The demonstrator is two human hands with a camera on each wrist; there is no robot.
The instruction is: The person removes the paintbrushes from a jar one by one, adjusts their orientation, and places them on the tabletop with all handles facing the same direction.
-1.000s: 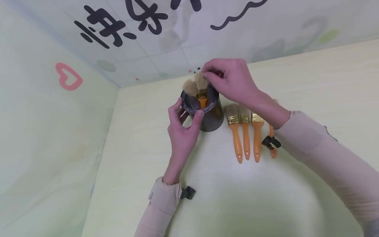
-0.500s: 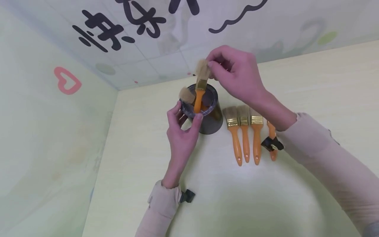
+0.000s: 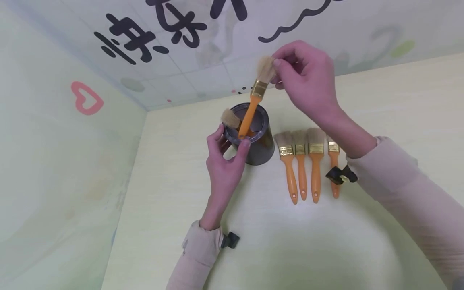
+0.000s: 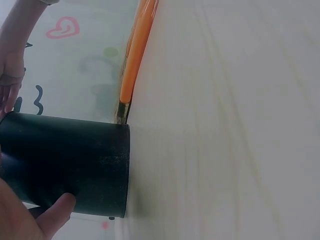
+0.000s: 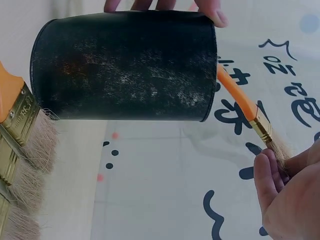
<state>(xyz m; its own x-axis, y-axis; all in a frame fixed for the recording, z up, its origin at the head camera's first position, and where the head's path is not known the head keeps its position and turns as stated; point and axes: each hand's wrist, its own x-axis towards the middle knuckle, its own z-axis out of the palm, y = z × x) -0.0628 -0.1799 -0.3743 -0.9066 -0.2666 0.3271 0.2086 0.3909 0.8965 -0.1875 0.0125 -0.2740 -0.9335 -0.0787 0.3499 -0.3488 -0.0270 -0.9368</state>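
My left hand (image 3: 226,171) grips a dark, round can (image 3: 260,151) at its rim, thumb on the near side. In the left wrist view, fingers of that hand lie along the can's wall (image 4: 75,160). My right hand (image 3: 308,82) pinches a paintbrush (image 3: 250,114) by its pale bristles, with the orange handle pointing down over the can's mouth. The right wrist view shows the brush's handle (image 5: 235,92) slanting from beside the can's rim toward the pinching fingers. A second paintbrush (image 3: 230,119) stays in the can, its bristles leaning out over the left rim.
Several orange-handled paintbrushes (image 3: 315,161) lie side by side on the pale table (image 3: 290,241), right of the can, bristles toward the wall. A patterned wall (image 3: 203,76) with black characters stands behind, and another wall (image 3: 54,161) closes the left side.
My right hand has risen and moved right, drawing the pinched paintbrush up so most of its handle now shows above the can. My left hand has kept its hold on the can.
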